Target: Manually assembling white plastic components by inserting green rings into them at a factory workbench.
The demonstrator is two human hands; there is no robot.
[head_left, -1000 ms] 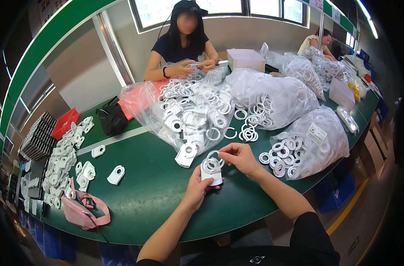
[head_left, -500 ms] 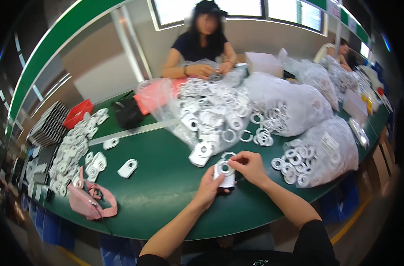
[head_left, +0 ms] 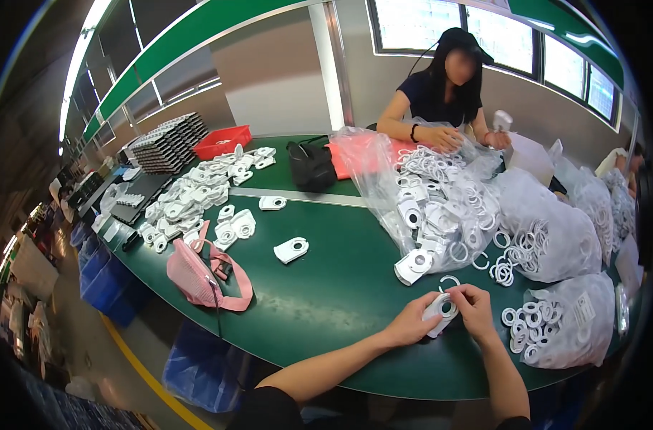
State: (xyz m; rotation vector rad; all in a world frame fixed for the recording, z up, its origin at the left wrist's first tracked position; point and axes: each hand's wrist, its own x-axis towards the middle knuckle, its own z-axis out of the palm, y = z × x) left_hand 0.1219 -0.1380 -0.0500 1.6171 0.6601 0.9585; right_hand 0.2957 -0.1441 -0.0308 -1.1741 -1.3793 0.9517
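Note:
My left hand (head_left: 411,324) grips a white plastic part (head_left: 437,327) with a round hole, tilted above the near edge of the green table. The fingers of my right hand (head_left: 475,312) are closed at the part's right side, by the hole; they hide whether a ring is pinched there. Just beyond, a loose white ring (head_left: 449,280) shows. Past my hands, a heap of similar white parts (head_left: 434,215) and rings spills from an open clear bag. More white rings (head_left: 530,324) lie to the right, at the mouth of another bag (head_left: 588,322).
Single white parts (head_left: 291,250) lie mid-table, with a larger pile (head_left: 190,190) at left. A pink bag (head_left: 191,276), black pouch (head_left: 310,166), red bin (head_left: 222,142) and stacked trays (head_left: 165,147) stand around. A co-worker (head_left: 448,100) sits opposite, one hand raised with a white piece.
The view has turned left, so the table's things appear farther right. Both my hands stay on the white part. The co-worker's hands have moved apart, one lifting a white piece.

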